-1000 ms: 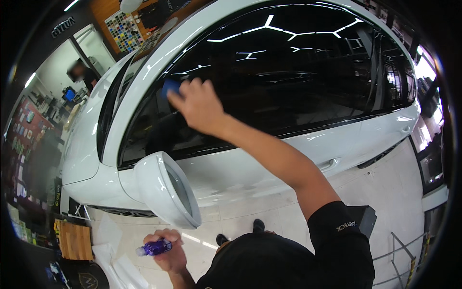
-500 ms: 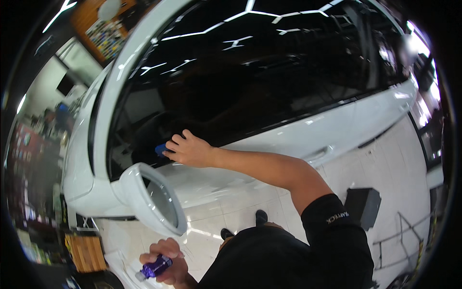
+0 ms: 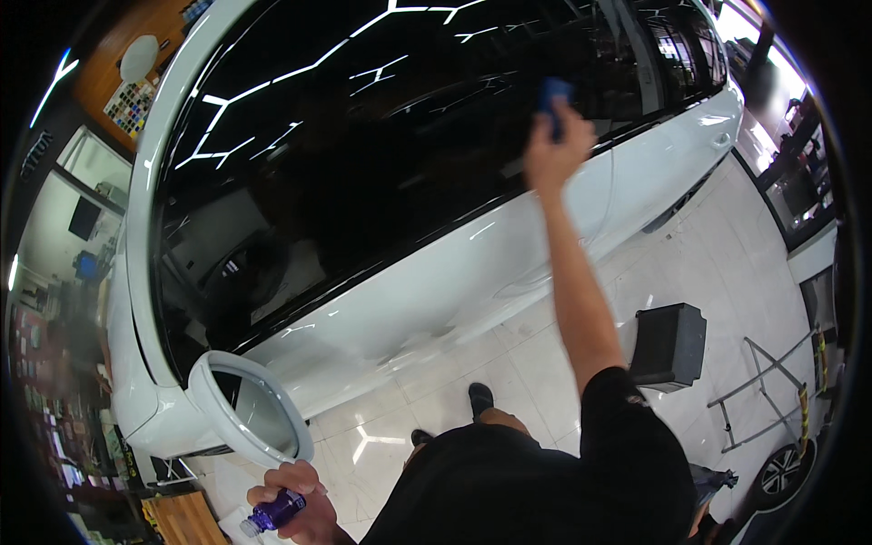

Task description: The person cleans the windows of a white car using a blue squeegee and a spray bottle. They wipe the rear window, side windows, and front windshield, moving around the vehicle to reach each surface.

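Along the side of a white car (image 3: 427,313), my right arm reaches out to the dark side window (image 3: 363,173). My right hand (image 3: 559,154) is closed round a small blue pad (image 3: 554,93), blurred by motion, near the window's lower rear part. Whether the pad touches the glass I cannot tell. Low in the view, beside the white door mirror (image 3: 245,409), my left hand (image 3: 304,504) grips a small purple bottle (image 3: 277,510). The bottle is tilted, its pale clear top pointing down and left.
A dark grey box (image 3: 669,345) stands on the tiled floor (image 3: 536,363) to my right, with a metal folding stand (image 3: 763,391) and a wheel (image 3: 779,474) beyond it. A wooden stool-like top (image 3: 186,520) is at lower left. The mirror juts out close to my left hand.
My right hand with the blue pad has swept from the window's front lower corner to the right and away, toward the rear. The left hand still holds the bottle, slightly lower.
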Demonstrator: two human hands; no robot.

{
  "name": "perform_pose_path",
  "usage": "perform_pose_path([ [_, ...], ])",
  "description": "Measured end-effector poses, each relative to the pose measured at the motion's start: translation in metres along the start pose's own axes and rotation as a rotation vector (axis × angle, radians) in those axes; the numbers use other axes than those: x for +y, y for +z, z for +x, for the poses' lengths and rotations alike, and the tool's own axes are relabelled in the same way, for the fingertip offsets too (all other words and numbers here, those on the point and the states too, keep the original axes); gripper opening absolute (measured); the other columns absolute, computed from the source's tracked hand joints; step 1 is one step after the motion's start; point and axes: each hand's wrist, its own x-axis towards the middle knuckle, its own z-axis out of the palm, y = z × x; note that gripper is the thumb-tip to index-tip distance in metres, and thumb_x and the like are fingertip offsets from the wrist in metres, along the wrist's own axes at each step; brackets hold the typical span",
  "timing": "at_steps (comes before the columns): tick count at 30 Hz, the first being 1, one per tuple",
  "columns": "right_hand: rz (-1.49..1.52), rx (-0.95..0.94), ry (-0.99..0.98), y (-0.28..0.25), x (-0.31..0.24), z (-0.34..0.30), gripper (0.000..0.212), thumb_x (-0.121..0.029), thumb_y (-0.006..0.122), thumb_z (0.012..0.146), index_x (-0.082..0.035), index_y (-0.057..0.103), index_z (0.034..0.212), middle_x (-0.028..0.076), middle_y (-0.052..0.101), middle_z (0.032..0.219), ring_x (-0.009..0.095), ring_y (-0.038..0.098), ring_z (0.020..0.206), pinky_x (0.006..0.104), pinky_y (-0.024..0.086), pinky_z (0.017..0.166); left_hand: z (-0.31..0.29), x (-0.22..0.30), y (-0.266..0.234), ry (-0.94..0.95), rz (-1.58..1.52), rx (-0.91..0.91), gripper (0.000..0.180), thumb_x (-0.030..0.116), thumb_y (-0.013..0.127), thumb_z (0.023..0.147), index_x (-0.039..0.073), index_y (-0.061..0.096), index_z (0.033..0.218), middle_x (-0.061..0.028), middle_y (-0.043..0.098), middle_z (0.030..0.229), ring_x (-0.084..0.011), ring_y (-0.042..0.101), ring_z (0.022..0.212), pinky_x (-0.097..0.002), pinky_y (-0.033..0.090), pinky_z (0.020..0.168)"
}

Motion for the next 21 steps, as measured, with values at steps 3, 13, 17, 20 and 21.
perform_pose_path([
  [3, 0.180, -0.489, -0.283, -0.013, -0.116, -0.075, 0.024, -0.015, 0.070, 0.086, -0.013, 0.071, 0.110, 0.013, 0.059, 0.094, 0.030, 0.054, 0.087, 0.0480, 0.041, 0.080, 0.010, -0.011, 0.018, -0.106, -0.063, -0.040, 0.058, 0.059, 0.067, 0.091, 0.014, 0.047, 0.122, -0.0049, 0.054, 0.095, -0.0154, 0.047, 0.079, -0.0292, 0.037, 0.067],
  [13, -0.138, 0.074, -0.140, 0.064, -0.009, 0.140, 0.029, -0.033, 0.066, 0.089, -0.024, 0.074, 0.115, 0.011, 0.067, 0.100, 0.039, 0.058, 0.097, 0.0534, 0.046, 0.077, -0.022, 0.004, -0.018, -0.057, 0.116, 0.157, 0.056, 0.060, 0.066, 0.093, 0.013, 0.048, 0.117, -0.0093, 0.060, 0.090, -0.0186, 0.054, 0.078, -0.0324, 0.040, 0.064],
  [17, -0.163, 0.134, 0.103, 0.094, -0.045, 0.172, 0.039, -0.036, 0.063, 0.089, -0.022, 0.072, 0.125, 0.016, 0.064, 0.111, 0.040, 0.057, 0.104, 0.0540, 0.047, 0.085, -0.040, 0.016, -0.029, -0.086, 0.058, 0.278, 0.053, 0.056, 0.068, 0.092, 0.013, 0.051, 0.118, -0.0095, 0.061, 0.091, -0.0196, 0.056, 0.079, -0.0331, 0.042, 0.064],
  [20, -0.037, -0.140, -0.180, 0.074, -0.226, 0.066, 0.032, -0.031, 0.060, 0.087, -0.008, 0.069, 0.106, 0.021, 0.061, 0.102, 0.040, 0.056, 0.094, 0.0523, 0.044, 0.078, -0.050, 0.022, -0.027, -0.106, 0.005, 0.297, 0.053, 0.051, 0.073, 0.090, 0.011, 0.052, 0.118, -0.0158, 0.064, 0.092, -0.0262, 0.062, 0.083, -0.0340, 0.049, 0.064],
  [21, -0.011, -0.267, -0.300, 0.060, -0.275, 0.023, 0.029, -0.030, 0.060, 0.086, -0.006, 0.066, 0.101, 0.020, 0.060, 0.098, 0.037, 0.056, 0.091, 0.0512, 0.043, 0.077, -0.050, 0.025, -0.028, -0.109, -0.023, 0.281, 0.054, 0.050, 0.074, 0.090, 0.010, 0.053, 0.118, -0.0180, 0.065, 0.093, -0.0284, 0.064, 0.084, -0.0343, 0.051, 0.064],
])
